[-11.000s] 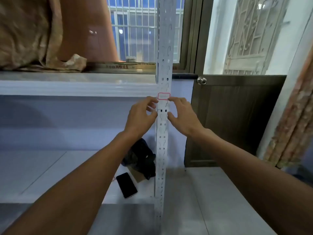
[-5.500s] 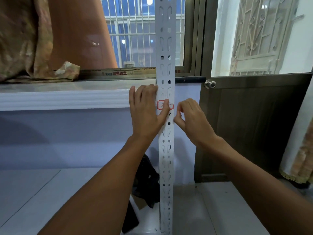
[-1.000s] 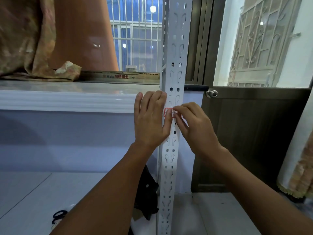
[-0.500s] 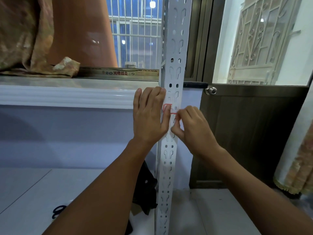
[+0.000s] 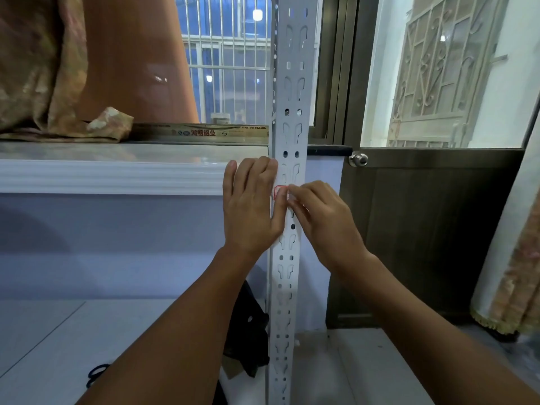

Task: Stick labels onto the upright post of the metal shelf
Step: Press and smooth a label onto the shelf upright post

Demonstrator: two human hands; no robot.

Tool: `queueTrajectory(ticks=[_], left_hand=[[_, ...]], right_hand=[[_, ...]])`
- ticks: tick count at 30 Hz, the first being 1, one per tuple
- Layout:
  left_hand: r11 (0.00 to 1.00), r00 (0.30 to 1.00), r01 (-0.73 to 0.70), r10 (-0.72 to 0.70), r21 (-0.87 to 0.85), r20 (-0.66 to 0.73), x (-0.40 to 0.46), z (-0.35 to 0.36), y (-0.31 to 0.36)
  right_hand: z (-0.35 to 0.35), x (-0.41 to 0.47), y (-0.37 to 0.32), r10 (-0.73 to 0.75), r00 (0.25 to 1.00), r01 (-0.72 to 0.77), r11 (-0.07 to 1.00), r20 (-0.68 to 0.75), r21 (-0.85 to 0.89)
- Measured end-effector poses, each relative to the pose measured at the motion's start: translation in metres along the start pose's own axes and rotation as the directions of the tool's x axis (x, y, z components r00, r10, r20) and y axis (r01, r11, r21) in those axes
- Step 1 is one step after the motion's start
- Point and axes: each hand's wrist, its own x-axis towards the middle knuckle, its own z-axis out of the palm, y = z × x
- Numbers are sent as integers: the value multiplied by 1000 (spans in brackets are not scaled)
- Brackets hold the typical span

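Red-bordered label point(image 5: 281, 192) located on front face of white perforated upright post point(image 5: 290, 118), just below level of window ledge point(image 5: 117, 171); mostly hidden behind thumb and fingertips

Left hand point(image 5: 251, 206) laid flat along left edge of post, fingers straight and together, thumb pressing label's left part against the metal

Right hand point(image 5: 318, 217) approaching from right, fingers curled, tips on label's right part; pinching or merely pressing: cannot tell

Step judged: seating and smoothing of label

Recommended: hold left thumb as anchor; stroke outward toward right edge to expel air; keep border square with slot rows; avoid bridging open slots, adhesion weak there; finish with firm rub on corners
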Motion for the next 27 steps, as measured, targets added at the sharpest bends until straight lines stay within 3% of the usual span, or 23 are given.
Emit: queueTrajectory(ticks=[4, 12, 27], left_hand=[[1000, 1000, -3, 4, 1, -3, -1, -1, 0], [1000, 1000, -3, 3, -11, -7, 0, -2, 1], [999, 998, 37, -36, -6, 60, 1, -13, 7]], right_hand=[[-1, -4, 5, -82, 992, 95, 986, 95, -134], [-2, -1, 13, -251, 958, 284, 897, 137, -340], [2, 13, 22, -337, 918, 394, 843, 211, -366]])
